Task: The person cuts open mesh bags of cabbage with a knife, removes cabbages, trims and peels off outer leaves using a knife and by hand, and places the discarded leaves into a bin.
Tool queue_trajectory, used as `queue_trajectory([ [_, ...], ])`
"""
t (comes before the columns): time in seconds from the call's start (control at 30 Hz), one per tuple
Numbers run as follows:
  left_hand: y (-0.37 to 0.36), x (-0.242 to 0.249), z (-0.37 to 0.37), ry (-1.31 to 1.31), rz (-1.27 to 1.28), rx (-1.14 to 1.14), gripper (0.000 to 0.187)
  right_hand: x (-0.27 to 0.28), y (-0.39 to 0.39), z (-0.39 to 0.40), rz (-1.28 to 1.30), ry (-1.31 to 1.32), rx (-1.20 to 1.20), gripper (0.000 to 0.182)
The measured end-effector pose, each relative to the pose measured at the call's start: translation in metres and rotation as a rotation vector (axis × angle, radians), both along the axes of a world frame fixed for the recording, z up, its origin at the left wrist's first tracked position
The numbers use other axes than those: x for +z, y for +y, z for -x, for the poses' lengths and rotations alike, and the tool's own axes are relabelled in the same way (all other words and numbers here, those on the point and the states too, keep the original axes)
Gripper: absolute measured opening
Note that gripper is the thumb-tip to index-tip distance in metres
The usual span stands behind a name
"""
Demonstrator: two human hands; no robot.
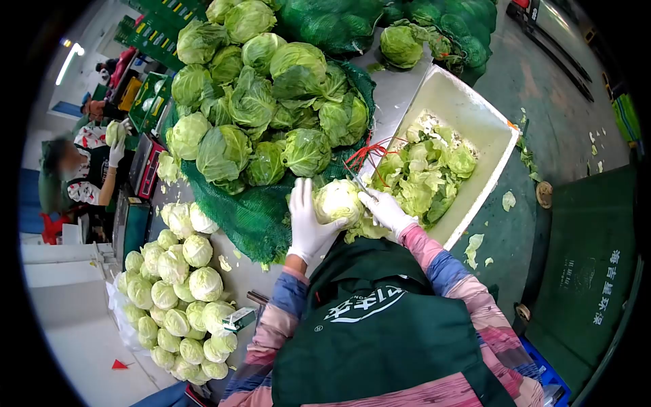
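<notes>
A pale, trimmed cabbage (338, 202) sits in front of me at the near edge of the work surface. My left hand (308, 224), in a white glove, holds it from the left, fingers upright along its side and thumb under its near edge. In my gloved right hand (388, 210) is a knife (355, 179), its blade against the cabbage's upper right side. Leafy green cabbages (251, 102) are heaped in a green mesh sack (251, 220) just beyond my left hand. To the right, a white foam box (475, 197) holds loose trimmed leaves (424, 169).
Pale trimmed cabbages (176, 298) are stacked at left. Full mesh sacks (332, 27) and a single cabbage (401, 46) lie at the back. A red string (369, 154) hangs by the box. A green bin (583, 271) stands right. Another person (81, 169) holds a cabbage at far left.
</notes>
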State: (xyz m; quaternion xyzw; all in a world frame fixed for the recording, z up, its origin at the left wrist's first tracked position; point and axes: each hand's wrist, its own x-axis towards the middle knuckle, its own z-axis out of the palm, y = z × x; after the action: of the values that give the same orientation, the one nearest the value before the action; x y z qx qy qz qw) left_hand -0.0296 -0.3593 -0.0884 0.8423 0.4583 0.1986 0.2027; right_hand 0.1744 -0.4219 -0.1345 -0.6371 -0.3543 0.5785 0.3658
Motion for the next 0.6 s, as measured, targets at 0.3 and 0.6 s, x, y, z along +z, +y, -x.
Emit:
queue_trajectory([
  [0.3, 0.020, -0.015, -0.039, 0.161, 0.300, -0.108, 0.109, 0.016, -0.021, -0.008, -0.026, -0.608, 0.092, 0.069],
  [0.6, 0.017, -0.020, -0.040, 0.132, 0.211, -0.129, 0.105, 0.016, -0.030, 0.002, 0.022, -0.775, 0.262, 0.058],
])
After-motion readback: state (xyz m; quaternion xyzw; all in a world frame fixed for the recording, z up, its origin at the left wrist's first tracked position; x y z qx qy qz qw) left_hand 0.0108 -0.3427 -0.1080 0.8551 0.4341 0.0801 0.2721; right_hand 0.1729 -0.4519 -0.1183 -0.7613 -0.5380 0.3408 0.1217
